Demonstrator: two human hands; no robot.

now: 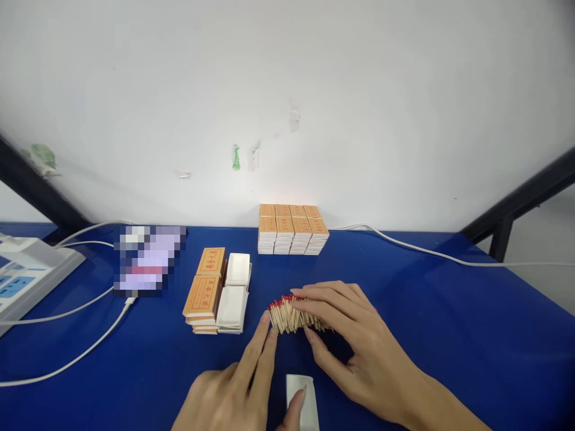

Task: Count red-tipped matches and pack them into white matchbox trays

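A row of red-tipped matches lies on the blue table, heads pointing away from me. My right hand arches over its right part, fingers at the heads and thumb at the near ends, gripping the bunch. My left hand stretches its index and middle fingers against the row's left end. The thumb of that hand presses on a white matchbox tray at the bottom edge; its other fingers are hidden. Left of the matches stand stacked orange matchbox sleeves beside stacked white trays.
Several stacked matchboxes stand against the white wall. A blurred phone-like object with a white cable lies at left, near a power strip. Another cable runs along the back right.
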